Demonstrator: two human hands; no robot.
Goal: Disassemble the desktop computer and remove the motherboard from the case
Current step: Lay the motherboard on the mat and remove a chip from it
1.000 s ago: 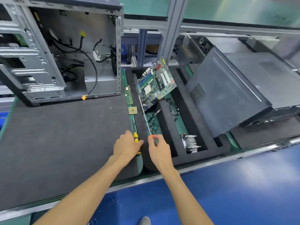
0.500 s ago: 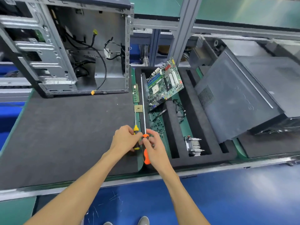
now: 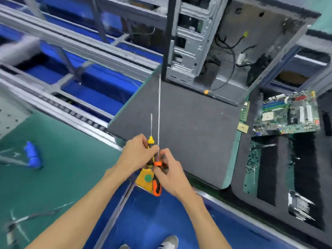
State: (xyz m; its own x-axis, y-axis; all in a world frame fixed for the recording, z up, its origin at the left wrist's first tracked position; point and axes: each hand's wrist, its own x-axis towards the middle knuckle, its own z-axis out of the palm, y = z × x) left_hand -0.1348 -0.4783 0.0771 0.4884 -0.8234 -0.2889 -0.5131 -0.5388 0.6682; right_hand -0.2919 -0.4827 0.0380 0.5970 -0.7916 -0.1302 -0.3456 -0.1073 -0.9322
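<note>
My left hand (image 3: 137, 155) grips a yellow-handled screwdriver (image 3: 150, 141), its thin shaft pointing away from me. My right hand (image 3: 169, 172) holds an orange-and-black screwdriver (image 3: 156, 184) whose long shaft reaches toward the open computer case (image 3: 215, 42). Both hands are together over the near left corner of the dark foam mat (image 3: 188, 126). The case stands upright at the back of the mat, with loose cables inside. The green motherboard (image 3: 287, 115) lies outside the case, propped in the black foam tray (image 3: 269, 168) on the right.
A RAM stick (image 3: 244, 111) and a small gold CPU (image 3: 242, 128) lie between mat and tray. A heatsink (image 3: 299, 205) sits in a tray slot. Left is a green table (image 3: 62, 168) with a blue object (image 3: 33, 156); conveyor rails run behind.
The view has swung left. Both hands have lifted the two screwdrivers off the tray edge and carried them left, to the near left corner of the mat.
</note>
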